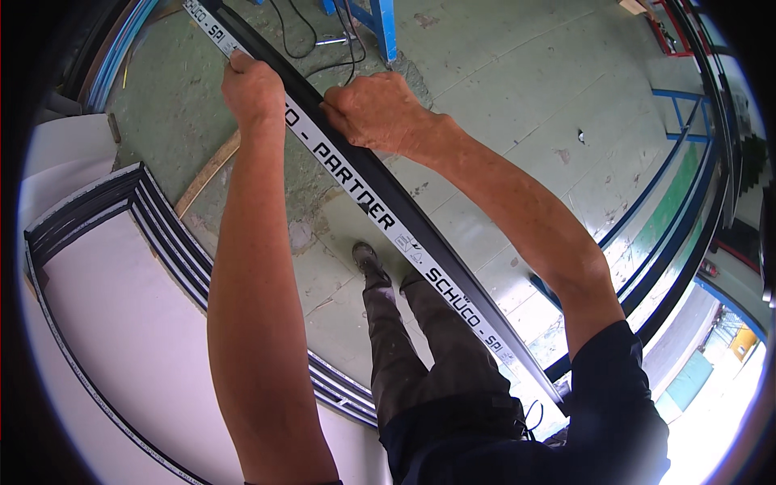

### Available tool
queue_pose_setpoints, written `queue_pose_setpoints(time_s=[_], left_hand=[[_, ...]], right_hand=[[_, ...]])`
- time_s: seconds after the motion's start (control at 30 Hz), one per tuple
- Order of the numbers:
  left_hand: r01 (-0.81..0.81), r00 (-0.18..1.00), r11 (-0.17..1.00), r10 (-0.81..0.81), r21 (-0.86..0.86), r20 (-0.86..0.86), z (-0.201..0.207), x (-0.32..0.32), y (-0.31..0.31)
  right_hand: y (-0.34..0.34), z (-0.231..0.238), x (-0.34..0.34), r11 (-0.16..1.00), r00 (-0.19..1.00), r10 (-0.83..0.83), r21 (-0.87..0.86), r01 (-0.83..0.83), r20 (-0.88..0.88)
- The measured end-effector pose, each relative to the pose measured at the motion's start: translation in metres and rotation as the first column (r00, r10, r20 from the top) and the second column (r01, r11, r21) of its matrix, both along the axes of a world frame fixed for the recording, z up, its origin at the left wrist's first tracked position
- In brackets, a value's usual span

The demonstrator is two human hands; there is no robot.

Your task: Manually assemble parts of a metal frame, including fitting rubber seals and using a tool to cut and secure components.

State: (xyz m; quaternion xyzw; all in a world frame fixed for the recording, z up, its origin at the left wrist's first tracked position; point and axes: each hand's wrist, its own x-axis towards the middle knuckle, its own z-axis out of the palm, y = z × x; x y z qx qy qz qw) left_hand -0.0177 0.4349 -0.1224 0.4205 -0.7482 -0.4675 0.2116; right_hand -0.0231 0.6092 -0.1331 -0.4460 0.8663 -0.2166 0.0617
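Note:
A long dark window-frame profile (404,202) slants across the view from upper left to lower right. White printed film (376,212) runs along its face. My left hand (255,89) is closed around the left edge near the upper end, thumb lying on the film. On the opposite edge, a bit lower, my right hand (378,109) grips the profile with its fingers curled in, their tips hidden. The profile's lower end passes beside my right sleeve and hip.
On the left, dark frames (162,214) lie around white panels (129,283). A blue stand (382,28) and black cable (356,61) are at the far side. Dark and blue frames (675,198) stand on the right. A wooden strip (206,174) lies on the grey-green floor (501,89).

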Motion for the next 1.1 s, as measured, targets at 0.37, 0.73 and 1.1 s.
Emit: queue_pose_setpoints(time_s=[0.37,0.73,1.1], left_hand=[[0.006,1.0,0.999,-0.006,0.049,-0.001,0.005,-0.004,0.005],[-0.004,1.0,1.0,0.004,-0.007,-0.028,-0.004,-0.002,0.003],[-0.002,1.0,1.0,0.002,0.016,0.01,-0.003,-0.006,0.002]], right_hand=[[-0.027,-0.017,-0.02,0.989,0.996,-0.084,-0.124,0.084,0.008],[-0.017,-0.009,-0.013,0.991,0.996,-0.073,-0.106,0.077,0.043],[0.015,-0.006,0.015,0.992,0.997,-0.071,-0.104,0.069,-0.014]])
